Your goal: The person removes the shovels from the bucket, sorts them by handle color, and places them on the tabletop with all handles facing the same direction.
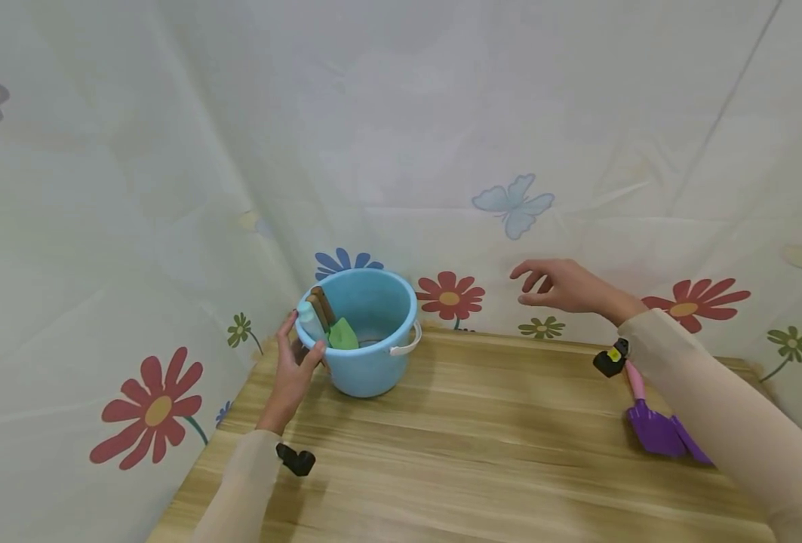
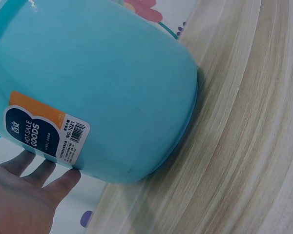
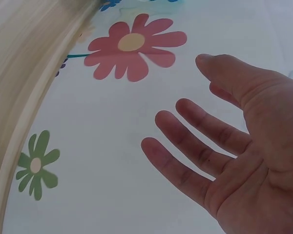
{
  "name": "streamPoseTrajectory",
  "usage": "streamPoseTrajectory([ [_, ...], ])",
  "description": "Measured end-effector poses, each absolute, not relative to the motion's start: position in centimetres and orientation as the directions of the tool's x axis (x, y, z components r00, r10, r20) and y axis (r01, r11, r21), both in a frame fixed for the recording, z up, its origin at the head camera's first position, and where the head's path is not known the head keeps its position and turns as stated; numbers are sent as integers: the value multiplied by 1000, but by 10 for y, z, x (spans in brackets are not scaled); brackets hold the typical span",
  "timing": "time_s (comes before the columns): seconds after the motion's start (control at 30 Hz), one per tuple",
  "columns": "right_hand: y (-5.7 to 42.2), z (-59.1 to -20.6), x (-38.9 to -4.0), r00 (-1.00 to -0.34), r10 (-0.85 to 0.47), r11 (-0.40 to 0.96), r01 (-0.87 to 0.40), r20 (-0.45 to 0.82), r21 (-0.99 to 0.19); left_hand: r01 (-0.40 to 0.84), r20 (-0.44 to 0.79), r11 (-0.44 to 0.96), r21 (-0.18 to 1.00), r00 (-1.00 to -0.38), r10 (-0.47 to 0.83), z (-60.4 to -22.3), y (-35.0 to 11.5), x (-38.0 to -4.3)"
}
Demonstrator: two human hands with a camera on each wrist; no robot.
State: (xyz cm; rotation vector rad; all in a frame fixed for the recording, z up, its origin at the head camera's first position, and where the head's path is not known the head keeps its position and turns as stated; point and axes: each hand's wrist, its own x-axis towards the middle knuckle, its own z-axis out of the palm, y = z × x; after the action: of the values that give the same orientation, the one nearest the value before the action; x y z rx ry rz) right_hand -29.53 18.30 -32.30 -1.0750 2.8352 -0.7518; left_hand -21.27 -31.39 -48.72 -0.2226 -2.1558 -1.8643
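A light blue bucket (image 1: 371, 373) stands upright on the wooden table in the head view. My left hand (image 1: 295, 371) holds its left side, thumb by the near rim and fingers spread round the outer wall. In the left wrist view, fingers (image 2: 63, 184) touch the wall beside an orange and navy label (image 2: 44, 126). Inside the bucket lean a green shovel head (image 1: 342, 335), brown handles (image 1: 322, 305) and a pale blue item (image 1: 311, 322). My right hand (image 1: 560, 286) is in the air, fingers loosely bent and holding nothing.
Under my right forearm lie purple shovel-like toys (image 1: 655, 430), one with a pink handle (image 1: 634, 381). A white sheet (image 1: 401, 136) printed with flowers and butterflies hangs behind and left of the wooden table (image 1: 468, 467). The bucket's white handle (image 1: 407, 343) hangs on its right.
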Motion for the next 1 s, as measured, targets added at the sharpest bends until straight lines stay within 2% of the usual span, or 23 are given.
streamPoseTrajectory([
  [0.47,153,-308,-306,-745,-662,626,-607,76,-490,276,293,174,945,-952,-87,-484,-314,-211],
  [1.0,122,-281,-318,-702,-711,612,-638,27,-467,256,268,131,958,-960,-84,-486,-315,-214],
])
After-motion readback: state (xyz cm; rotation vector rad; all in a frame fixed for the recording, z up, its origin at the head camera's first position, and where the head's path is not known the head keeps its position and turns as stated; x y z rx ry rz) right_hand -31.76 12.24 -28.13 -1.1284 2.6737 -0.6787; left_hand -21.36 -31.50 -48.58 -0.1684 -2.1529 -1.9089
